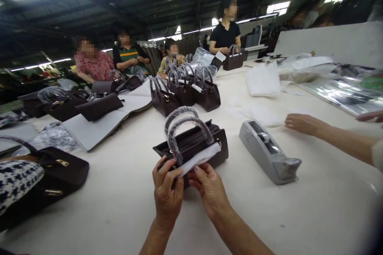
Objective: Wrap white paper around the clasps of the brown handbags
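Observation:
A small dark brown handbag stands upright on the table in front of me, its two handles wrapped in clear plastic. A folded strip of white wrapping paper lies along the upper edge of its near side. My left hand is closed on the bag's near left corner, its fingers at the strip's left end. My right hand has thumb and fingers pinched at the strip's lower edge, partly hiding the bag's near face. A grey tape dispenser sits to the right of the bag.
Several similar handbags stand behind; others lie at the left, near a bag with a houndstooth cloth. Another person's hand reaches in from the right beside white sheets. Several people stand or sit across the table.

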### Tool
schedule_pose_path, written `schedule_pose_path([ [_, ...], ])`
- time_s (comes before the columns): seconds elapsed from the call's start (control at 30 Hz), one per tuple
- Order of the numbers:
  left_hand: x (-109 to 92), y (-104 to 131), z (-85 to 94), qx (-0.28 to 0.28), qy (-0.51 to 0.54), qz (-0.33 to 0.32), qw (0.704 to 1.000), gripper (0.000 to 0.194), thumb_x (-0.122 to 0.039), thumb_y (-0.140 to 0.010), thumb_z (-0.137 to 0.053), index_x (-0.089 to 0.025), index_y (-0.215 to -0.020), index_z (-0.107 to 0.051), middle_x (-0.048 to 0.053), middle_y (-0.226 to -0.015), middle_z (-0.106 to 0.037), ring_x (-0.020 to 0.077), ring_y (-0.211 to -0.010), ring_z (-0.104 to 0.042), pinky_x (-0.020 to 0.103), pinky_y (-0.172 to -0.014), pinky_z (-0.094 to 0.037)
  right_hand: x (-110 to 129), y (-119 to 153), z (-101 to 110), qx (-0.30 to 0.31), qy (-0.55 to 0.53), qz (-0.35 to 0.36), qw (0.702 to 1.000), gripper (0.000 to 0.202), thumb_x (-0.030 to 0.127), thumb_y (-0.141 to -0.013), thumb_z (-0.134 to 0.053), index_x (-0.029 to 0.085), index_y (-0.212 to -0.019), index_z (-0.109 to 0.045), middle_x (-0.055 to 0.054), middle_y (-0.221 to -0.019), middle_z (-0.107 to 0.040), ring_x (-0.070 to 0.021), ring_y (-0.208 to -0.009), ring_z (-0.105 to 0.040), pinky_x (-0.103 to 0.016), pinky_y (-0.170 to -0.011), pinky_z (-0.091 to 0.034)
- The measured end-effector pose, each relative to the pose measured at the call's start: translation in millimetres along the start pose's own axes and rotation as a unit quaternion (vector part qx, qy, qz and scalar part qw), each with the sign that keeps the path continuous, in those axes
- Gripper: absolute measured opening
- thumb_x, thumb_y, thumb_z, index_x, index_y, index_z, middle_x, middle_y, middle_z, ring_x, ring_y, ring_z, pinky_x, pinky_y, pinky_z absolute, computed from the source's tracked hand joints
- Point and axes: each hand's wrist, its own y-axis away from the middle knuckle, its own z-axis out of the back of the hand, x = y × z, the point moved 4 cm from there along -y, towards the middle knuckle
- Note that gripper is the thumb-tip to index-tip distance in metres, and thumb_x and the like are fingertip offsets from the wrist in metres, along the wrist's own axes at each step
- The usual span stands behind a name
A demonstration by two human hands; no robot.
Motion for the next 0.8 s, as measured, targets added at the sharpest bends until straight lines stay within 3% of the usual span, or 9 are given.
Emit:
schedule_pose_path([
  [0.2, -3.3, -1.4, -2.1, 0.007, -0.048, -0.049, 0.998, 0.016, -0.011, -0.074, -0.056, -0.019, -0.088, -0.055, 0.005, -0.091, -0.058, 0.0256, -0.112, -0.042, 0.050, -0.095, -0.035, 2.7, -2.4, -7.8, -0.067, -0.001, -0.005, 0.998, 0.033, 0.038, -0.062, -0.071, 0.017, -0.082, -0.055, 0.001, -0.071, -0.059, -0.0085, -0.057, -0.054, -0.015, -0.043, -0.043],
  [0.3, -10.5, -5.7, -0.7, 0.014, -0.108, -0.051, 0.993, 0.018, -0.015, -0.074, -0.059, -0.020, -0.091, -0.057, 0.004, -0.087, -0.062, 0.0279, -0.109, -0.044, 0.057, -0.097, -0.025, 8.2, -4.9, -10.0, -0.104, 0.019, -0.020, 0.994, 0.031, 0.038, -0.062, -0.069, 0.017, -0.078, -0.054, 0.002, -0.063, -0.057, -0.0070, -0.050, -0.050, -0.014, -0.039, -0.038],
  [0.43, -22.6, -10.5, 1.9, 0.019, -0.211, -0.063, 0.975, 0.033, -0.021, -0.074, -0.062, -0.025, -0.106, -0.057, 0.002, -0.081, -0.064, 0.0279, -0.105, -0.047, 0.061, -0.099, -0.008, 13.4, -7.0, -13.3, -0.099, 0.025, -0.023, 0.994, 0.033, 0.036, -0.060, -0.069, 0.018, -0.083, -0.054, 0.003, -0.062, -0.057, -0.0076, -0.050, -0.050, -0.015, -0.040, -0.038],
  [0.53, -28.3, -11.9, 0.8, 0.022, -0.265, -0.101, 0.959, 0.029, -0.017, -0.073, -0.062, -0.027, -0.100, -0.060, 0.002, -0.084, -0.064, 0.0264, -0.099, -0.049, 0.055, -0.096, -0.016, 13.2, -7.0, -13.4, -0.093, 0.016, -0.020, 0.995, 0.033, 0.035, -0.058, -0.070, 0.017, -0.081, -0.055, 0.002, -0.067, -0.059, -0.0092, -0.058, -0.054, -0.015, -0.043, -0.040],
  [0.6, -29.6, -14.2, -1.1, 0.029, -0.275, -0.125, 0.953, 0.024, -0.015, -0.074, -0.061, -0.023, -0.096, -0.061, 0.004, -0.090, -0.063, 0.0235, -0.092, -0.051, 0.044, -0.088, -0.029, 11.5, -6.9, -13.5, -0.095, 0.005, -0.023, 0.995, 0.032, 0.035, -0.057, -0.070, 0.017, -0.078, -0.055, 0.001, -0.069, -0.061, -0.0112, -0.063, -0.056, -0.016, -0.044, -0.040],
  [0.7, -29.9, -22.0, -5.0, 0.064, -0.239, -0.142, 0.959, 0.015, -0.017, -0.078, -0.054, -0.016, -0.091, -0.060, 0.007, -0.086, -0.062, 0.0200, -0.081, -0.051, 0.034, -0.075, -0.037, 9.5, -6.9, -14.9, -0.100, -0.008, -0.034, 0.994, 0.033, 0.036, -0.055, -0.071, 0.016, -0.076, -0.056, 0.000, -0.067, -0.061, -0.0119, -0.062, -0.057, -0.016, -0.043, -0.039],
  [0.8, -30.0, -32.2, -7.5, 0.094, -0.236, -0.133, 0.958, 0.026, -0.019, -0.080, -0.050, -0.012, -0.104, -0.055, 0.007, -0.077, -0.059, 0.0188, -0.071, -0.050, 0.032, -0.069, -0.038, 9.9, -7.6, -18.0, -0.070, -0.047, -0.029, 0.996, 0.037, 0.038, -0.054, -0.074, 0.015, -0.077, -0.057, 0.000, -0.066, -0.060, -0.0103, -0.057, -0.055, -0.018, -0.045, -0.043],
])
